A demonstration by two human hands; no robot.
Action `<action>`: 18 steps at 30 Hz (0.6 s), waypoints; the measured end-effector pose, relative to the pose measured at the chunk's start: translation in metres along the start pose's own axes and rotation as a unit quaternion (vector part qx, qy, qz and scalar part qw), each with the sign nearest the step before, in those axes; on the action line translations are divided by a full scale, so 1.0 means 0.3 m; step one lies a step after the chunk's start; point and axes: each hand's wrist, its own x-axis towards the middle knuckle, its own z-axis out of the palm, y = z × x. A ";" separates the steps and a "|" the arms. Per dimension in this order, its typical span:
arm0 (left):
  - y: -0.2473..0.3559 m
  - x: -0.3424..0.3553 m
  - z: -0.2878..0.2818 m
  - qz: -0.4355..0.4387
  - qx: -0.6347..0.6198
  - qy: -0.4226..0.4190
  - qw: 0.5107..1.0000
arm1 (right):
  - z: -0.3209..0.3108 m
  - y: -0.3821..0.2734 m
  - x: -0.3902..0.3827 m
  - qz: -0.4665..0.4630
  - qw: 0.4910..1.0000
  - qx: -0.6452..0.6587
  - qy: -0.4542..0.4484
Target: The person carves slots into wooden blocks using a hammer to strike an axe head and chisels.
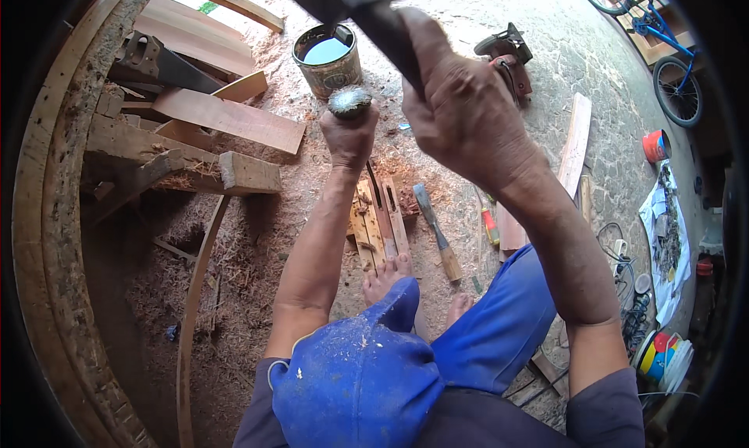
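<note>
My right hand (460,108) is raised near the camera, fist closed around the dark handle of a hammer (367,7) whose head reaches the top edge. Lower down, my left hand (349,134) grips a chisel upright; only its battered round metal top (349,101) shows above the fist. Below the left hand lie narrow wooden strips (378,225) on the sawdust-covered ground, just ahead of my bare feet (388,275). A second chisel with a wooden handle (437,233) lies to the right of the strips.
A tin can (326,58) stands behind my hands. Planks and a saw (168,65) are stacked at left, with curved wooden ribs (47,237) along the edge. A power planer (507,58), a board (576,140), a bicycle (671,58) and tools on cloth (663,237) are at right.
</note>
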 end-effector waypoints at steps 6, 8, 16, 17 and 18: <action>0.000 -0.077 0.031 -0.006 -0.078 0.048 0.996 | 0.036 0.013 -0.118 0.090 0.952 0.014 -0.292; -0.029 -0.017 0.012 -0.057 -0.025 0.031 0.998 | 0.007 0.000 -0.095 0.060 0.974 0.082 -0.201; -0.046 0.011 0.026 -0.047 -0.022 0.020 0.998 | -0.226 -0.062 0.187 -0.136 0.952 0.022 0.274; -0.053 0.007 0.007 -0.047 -0.013 0.013 0.999 | -0.132 -0.044 0.149 -0.094 0.973 0.012 0.210; -0.053 0.008 0.015 -0.045 -0.013 0.004 0.999 | -0.047 -0.014 0.091 -0.007 0.999 -0.053 0.011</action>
